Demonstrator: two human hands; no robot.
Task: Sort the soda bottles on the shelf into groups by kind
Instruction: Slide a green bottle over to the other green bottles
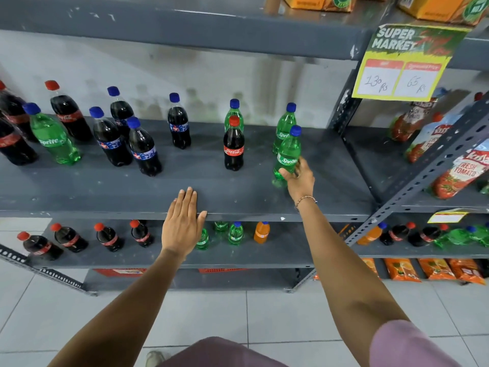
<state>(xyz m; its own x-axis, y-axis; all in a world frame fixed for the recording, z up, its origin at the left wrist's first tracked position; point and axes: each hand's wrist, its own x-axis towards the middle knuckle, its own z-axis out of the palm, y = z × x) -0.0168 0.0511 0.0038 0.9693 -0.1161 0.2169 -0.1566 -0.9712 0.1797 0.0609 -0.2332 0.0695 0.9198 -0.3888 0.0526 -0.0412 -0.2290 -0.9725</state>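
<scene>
On the grey shelf (158, 192) my right hand (300, 181) grips the base of a green Sprite bottle (288, 152) at the right. Two more Sprite bottles stand behind, one (284, 125) close by and one (232, 113) behind a red-capped Coca-Cola bottle (234, 147). My left hand (182, 221) lies flat and open on the shelf's front edge, holding nothing. Several dark cola bottles with blue caps and blue labels (144, 148) stand left of centre. Further left stand another Sprite bottle (53, 136) and more Coca-Cola bottles (68, 115).
A lower shelf (285, 250) holds Coca-Cola, Sprite and one orange soda bottle (262, 232). A yellow price sign (402, 67) hangs from the upper shelf at right. Tomato sauce pouches (460, 170) fill the neighbouring rack. A slanted metal upright (423, 178) divides the racks.
</scene>
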